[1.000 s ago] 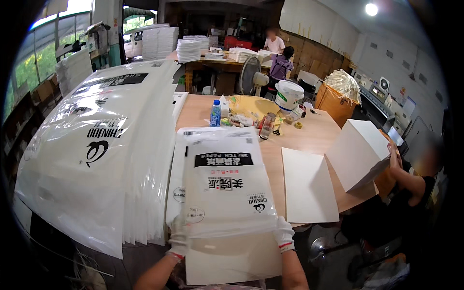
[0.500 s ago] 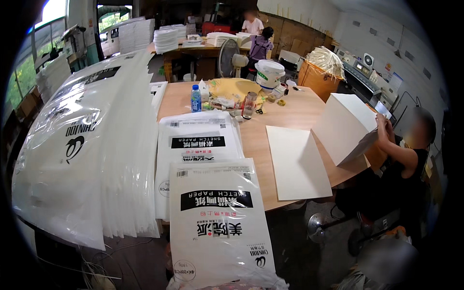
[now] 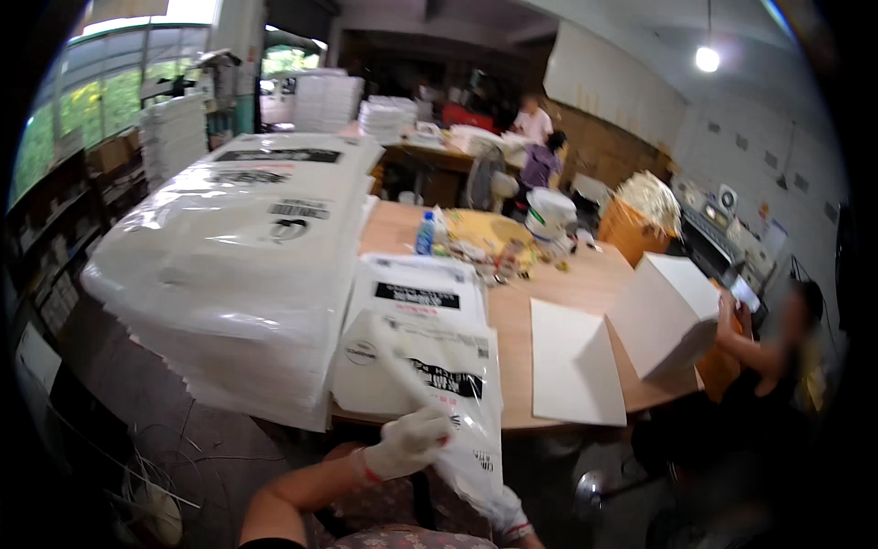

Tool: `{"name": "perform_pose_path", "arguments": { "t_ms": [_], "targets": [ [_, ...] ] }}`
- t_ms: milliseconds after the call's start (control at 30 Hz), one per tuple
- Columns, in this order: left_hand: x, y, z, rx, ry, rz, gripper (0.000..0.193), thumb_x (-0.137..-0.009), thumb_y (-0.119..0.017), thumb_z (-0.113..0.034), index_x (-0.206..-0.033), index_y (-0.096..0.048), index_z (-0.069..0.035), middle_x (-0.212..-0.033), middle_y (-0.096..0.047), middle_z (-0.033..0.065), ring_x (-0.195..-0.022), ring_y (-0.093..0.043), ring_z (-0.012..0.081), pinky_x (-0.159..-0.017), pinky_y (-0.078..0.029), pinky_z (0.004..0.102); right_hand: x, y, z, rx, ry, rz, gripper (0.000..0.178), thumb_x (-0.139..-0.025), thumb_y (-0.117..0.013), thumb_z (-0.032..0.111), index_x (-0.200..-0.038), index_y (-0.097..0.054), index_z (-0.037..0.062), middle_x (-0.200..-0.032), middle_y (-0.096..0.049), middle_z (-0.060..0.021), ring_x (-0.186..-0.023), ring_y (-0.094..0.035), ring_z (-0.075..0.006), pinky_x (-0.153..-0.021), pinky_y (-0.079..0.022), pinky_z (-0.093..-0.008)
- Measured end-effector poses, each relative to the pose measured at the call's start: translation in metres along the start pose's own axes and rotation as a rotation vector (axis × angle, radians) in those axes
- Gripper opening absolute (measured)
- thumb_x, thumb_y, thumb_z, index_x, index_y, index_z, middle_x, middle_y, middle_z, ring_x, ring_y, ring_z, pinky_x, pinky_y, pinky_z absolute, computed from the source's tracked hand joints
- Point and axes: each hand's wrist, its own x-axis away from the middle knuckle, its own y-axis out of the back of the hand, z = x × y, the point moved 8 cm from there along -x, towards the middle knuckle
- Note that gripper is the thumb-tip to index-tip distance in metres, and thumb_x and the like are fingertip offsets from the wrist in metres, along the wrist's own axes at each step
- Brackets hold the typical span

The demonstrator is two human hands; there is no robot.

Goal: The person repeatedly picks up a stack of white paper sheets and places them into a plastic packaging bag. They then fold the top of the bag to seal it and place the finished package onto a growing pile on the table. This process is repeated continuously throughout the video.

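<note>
A plastic-wrapped paper pack [image 3: 471, 439], white with a black printed band, lies tilted in front of me, overhanging the table's near edge. My left hand [image 3: 416, 441], in a white glove with a red cuff, is closed at the pack's left edge. A blurred white strip, apparently part of the wrap, rises from that hand. My right hand [image 3: 501, 511], gloved too, is closed at the pack's near right corner; its fingers are partly hidden. Under the tilted pack's far end lies another wrapped pack [image 3: 430, 273] on the wooden table [image 3: 512, 357].
A tall stack of large plastic-wrapped packs [image 3: 229, 229] stands at left. A folded white board [image 3: 572, 366] lies on the right, before a seated person [image 3: 768, 357] beside a white carton [image 3: 663, 311]. Farther back are a blue-capped bottle [image 3: 425, 233] and a white bucket [image 3: 551, 215].
Both my gloved hands have come into view at the near pack. Its left side has lifted or folded, and its near end has shifted. The view has tilted upward.
</note>
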Motion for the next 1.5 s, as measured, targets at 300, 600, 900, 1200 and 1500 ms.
{"name": "perform_pose_path", "arguments": {
  "t_ms": [300,600,900,1200,1500],
  "targets": [
    [0.016,0.198,-0.097,0.133,-0.4,-0.373,0.011,-0.085,-0.059,-0.019,-0.081,-0.057,-0.01,-0.084,-0.06,0.0033,-0.068,-0.057,0.0152,-0.06,-0.046,0.0283,-0.011,-0.215,0.2,0.15,0.493,0.24,0.04,-0.095,-0.049,0.025,-0.124,-0.05,-0.0014,-0.12,-0.056,-0.0097,-0.11,-0.054,-0.0217,-0.096,-0.043,-0.0327],
    [0.056,0.499,0.001,0.442,-0.306,-1.285,0.004,-0.089,-0.055,-0.007,-0.092,-0.055,-0.007,-0.083,-0.054,0.0009,-0.072,-0.051,0.0107,-0.063,-0.045,0.0214,0.019,-0.49,0.257,0.242,0.349,1.005,0.029,-0.091,-0.058,0.027,-0.104,-0.059,0.0013,-0.071,-0.06,-0.0037,-0.05,-0.056,-0.0117,-0.046,-0.046,-0.0225],
    [0.303,0.354,0.164,-0.819,0.66,-1.001,0.03,-0.097,-0.041,-0.019,-0.119,-0.047,0.001,-0.116,-0.051,0.0132,-0.104,-0.052,0.0218,-0.087,-0.046,0.0335,-0.056,-0.353,0.207,0.447,0.469,0.798,0.036,-0.098,-0.047,0.029,-0.12,-0.051,0.0004,-0.104,-0.061,-0.0111,-0.091,-0.062,-0.0168,-0.077,-0.052,-0.0306],
    [0.405,-0.031,0.248,0.343,1.21,-0.389,0.015,-0.089,-0.042,-0.014,-0.098,-0.052,-0.007,-0.094,-0.057,0.0081,-0.081,-0.055,0.0175,-0.075,-0.046,0.0323,-0.17,0.115,0.191,1.833,0.53,-0.696,0.033,-0.083,-0.056,0.026,-0.109,-0.051,0.0061,-0.108,-0.051,-0.0171,-0.105,-0.046,-0.0361,-0.087,-0.039,-0.046],
    [0.106,-0.172,0.267,0.628,0.827,-0.014,0.016,-0.089,-0.046,-0.003,-0.101,-0.055,0.002,-0.088,-0.06,0.0081,-0.076,-0.06,0.0184,-0.076,-0.051,0.0299,-0.086,0.151,0.216,1.684,0.953,-0.617,0.018,-0.075,-0.064,0.016,-0.093,-0.061,0.0118,-0.09,-0.063,-0.0103,-0.085,-0.06,-0.0312,-0.072,-0.047,-0.0425]
  ]
}}
